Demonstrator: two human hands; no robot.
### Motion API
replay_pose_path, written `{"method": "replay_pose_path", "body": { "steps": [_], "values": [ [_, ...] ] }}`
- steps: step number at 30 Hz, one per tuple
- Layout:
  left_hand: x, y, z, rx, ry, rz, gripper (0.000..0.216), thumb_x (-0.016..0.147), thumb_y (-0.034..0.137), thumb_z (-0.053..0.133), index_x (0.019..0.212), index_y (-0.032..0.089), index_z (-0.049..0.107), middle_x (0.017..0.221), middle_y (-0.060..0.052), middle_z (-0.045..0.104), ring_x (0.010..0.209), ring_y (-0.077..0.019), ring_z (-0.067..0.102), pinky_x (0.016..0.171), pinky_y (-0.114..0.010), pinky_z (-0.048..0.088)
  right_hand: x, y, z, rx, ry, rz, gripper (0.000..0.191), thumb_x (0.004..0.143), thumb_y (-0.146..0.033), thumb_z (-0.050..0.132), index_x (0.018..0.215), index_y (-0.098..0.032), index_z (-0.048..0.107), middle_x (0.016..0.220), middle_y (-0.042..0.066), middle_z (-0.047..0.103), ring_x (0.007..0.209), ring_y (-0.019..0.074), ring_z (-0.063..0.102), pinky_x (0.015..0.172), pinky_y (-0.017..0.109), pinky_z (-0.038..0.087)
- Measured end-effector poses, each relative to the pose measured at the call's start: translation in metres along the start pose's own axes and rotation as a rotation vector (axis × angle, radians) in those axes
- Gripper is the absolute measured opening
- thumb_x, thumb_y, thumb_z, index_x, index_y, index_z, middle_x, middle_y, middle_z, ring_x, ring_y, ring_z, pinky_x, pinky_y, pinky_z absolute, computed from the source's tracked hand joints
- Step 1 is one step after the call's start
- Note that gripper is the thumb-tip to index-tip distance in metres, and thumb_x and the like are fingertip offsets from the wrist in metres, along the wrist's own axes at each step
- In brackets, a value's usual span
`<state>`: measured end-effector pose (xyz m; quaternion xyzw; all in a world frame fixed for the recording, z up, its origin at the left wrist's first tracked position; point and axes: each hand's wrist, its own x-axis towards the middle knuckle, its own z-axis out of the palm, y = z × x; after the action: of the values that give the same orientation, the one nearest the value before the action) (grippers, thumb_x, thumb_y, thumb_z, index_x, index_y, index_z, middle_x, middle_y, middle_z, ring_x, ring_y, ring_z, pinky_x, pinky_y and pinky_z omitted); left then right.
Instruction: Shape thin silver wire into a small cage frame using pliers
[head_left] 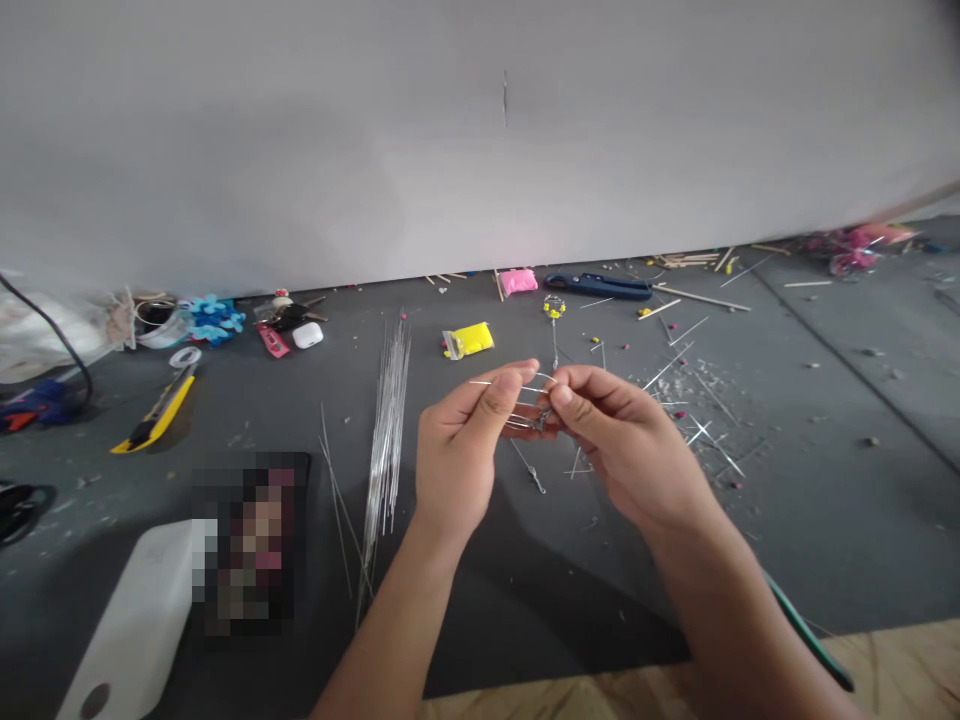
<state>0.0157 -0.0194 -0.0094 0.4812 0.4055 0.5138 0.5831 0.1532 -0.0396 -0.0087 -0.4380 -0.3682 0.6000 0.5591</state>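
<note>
**Where left hand (457, 445) and right hand (634, 435) nearly meet, a thin wire (484, 383) spans the gap**

Both hands are narrowed to a pinch on the wire. The left thumb presses it against the fingers behind, one free end projecting leftward past the thumb; the right thumb and forefinger grip the opposite side. Just below, further strands (517, 424) and a dull grey twisted part (542, 420) lie among the fingers; whether they belong to the same wire cannot be told.

Technique, as judged from this grip: the left hand serves best as a steady clamp close to the bend, while the right fingertips guide the wire in small, even turns, keeping the curve smooth. The free end should point away from the skin.

Relative position: the wire lies between the two thumbs, raised above the bench (540, 600). Beyond the right hand is a ring with yellow beads (554, 308) on a slender stem, which runs down toward the right fingers; contact cannot be determined. A bundle of straight wires (388, 430) lies left of the left hand, scattered wire pieces (703, 432) right of the right hand, and a yellow packet (471, 340) beyond the left fingers.
</note>
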Motion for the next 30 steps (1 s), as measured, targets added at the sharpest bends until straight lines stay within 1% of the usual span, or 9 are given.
{"method": "replay_pose_path", "body": {
  "steps": [4,7,10,12,17,20,22,25,30],
  "values": [
    [0.0015,0.0007,-0.0018,-0.043,-0.060,-0.029,0.021,0.087,0.038,0.061,0.096,0.024,0.074,0.103,-0.006,0.075,0.072,-0.0197,0.073,0.059,-0.033,0.063,0.0005,-0.0004,-0.0016,0.061,-0.073,0.032,0.009,0.086,-0.028,0.063,0.079,-0.022,0.065,0.074,-0.003,0.059,0.067,0.0105,0.053,0.065,0.024,0.045],
    [0.0013,0.0003,-0.0012,0.007,-0.023,0.005,0.023,0.087,0.039,0.061,0.096,0.023,0.074,0.105,-0.007,0.074,0.073,-0.0194,0.073,0.060,-0.032,0.063,0.0012,0.0004,-0.0018,0.041,-0.060,0.033,0.009,0.086,-0.029,0.062,0.079,-0.022,0.065,0.075,-0.003,0.058,0.066,0.0103,0.052,0.065,0.024,0.044],
    [-0.0015,-0.0005,0.0010,0.137,0.047,0.110,0.021,0.087,0.037,0.061,0.095,0.023,0.074,0.107,-0.005,0.074,0.079,-0.0185,0.072,0.064,-0.030,0.063,0.0018,0.0020,0.0010,-0.011,0.004,0.022,0.010,0.083,-0.031,0.065,0.080,-0.022,0.062,0.078,-0.002,0.057,0.070,0.0114,0.053,0.069,0.026,0.044],
    [-0.0041,-0.0005,0.0027,0.254,0.057,0.189,0.020,0.088,0.035,0.060,0.095,0.024,0.074,0.108,-0.004,0.074,0.082,-0.0176,0.072,0.066,-0.029,0.062,0.0022,0.0031,0.0035,-0.014,0.032,0.015,0.013,0.080,-0.032,0.068,0.079,-0.022,0.059,0.078,-0.002,0.055,0.072,0.0123,0.053,0.071,0.027,0.044],
    [-0.0074,0.0011,0.0050,0.542,-0.010,0.384,0.019,0.091,0.027,0.056,0.100,0.026,0.072,0.108,0.000,0.074,0.082,-0.0156,0.072,0.074,-0.029,0.061,0.0032,0.0038,0.0046,-0.006,0.047,0.051,0.013,0.080,-0.026,0.063,0.072,-0.022,0.054,0.072,-0.003,0.051,0.071,0.0124,0.050,0.073,0.028,0.043],
    [-0.0067,0.0000,0.0050,0.684,-0.029,0.522,0.018,0.091,0.021,0.056,0.100,0.025,0.071,0.107,0.000,0.074,0.088,-0.0154,0.071,0.080,-0.028,0.058,0.0036,0.0031,0.0013,-0.036,0.044,0.065,0.007,0.079,-0.019,0.058,0.073,-0.022,0.056,0.072,-0.003,0.053,0.071,0.0125,0.051,0.075,0.029,0.042],
    [-0.0060,-0.0014,0.0046,0.728,-0.032,0.573,0.019,0.091,0.020,0.055,0.100,0.025,0.070,0.106,0.000,0.074,0.087,-0.0154,0.071,0.080,-0.029,0.058,0.0041,0.0023,-0.0013,-0.098,0.032,0.077,0.007,0.078,-0.016,0.056,0.075,-0.023,0.058,0.073,-0.003,0.055,0.072,0.0131,0.052,0.076,0.030,0.042],
    [-0.0046,-0.0023,0.0032,0.762,-0.023,0.570,0.019,0.091,0.021,0.054,0.100,0.025,0.071,0.105,-0.001,0.075,0.086,-0.0163,0.071,0.079,-0.030,0.057,0.0050,0.0014,-0.0038,-0.202,0.045,0.084,0.010,0.078,-0.015,0.053,0.079,-0.022,0.060,0.074,-0.001,0.059,0.074,0.0143,0.057,0.075,0.031,0.044],
    [-0.0022,-0.0006,-0.0011,0.716,0.018,0.442,0.019,0.091,0.027,0.055,0.098,0.024,0.073,0.101,-0.001,0.076,0.081,-0.0151,0.071,0.076,-0.028,0.058,0.0056,0.0019,-0.0042,-0.325,0.083,0.051,0.019,0.077,-0.011,0.050,0.084,-0.020,0.066,0.078,0.001,0.066,0.072,0.0141,0.062,0.072,0.032,0.048]
  ]
}}
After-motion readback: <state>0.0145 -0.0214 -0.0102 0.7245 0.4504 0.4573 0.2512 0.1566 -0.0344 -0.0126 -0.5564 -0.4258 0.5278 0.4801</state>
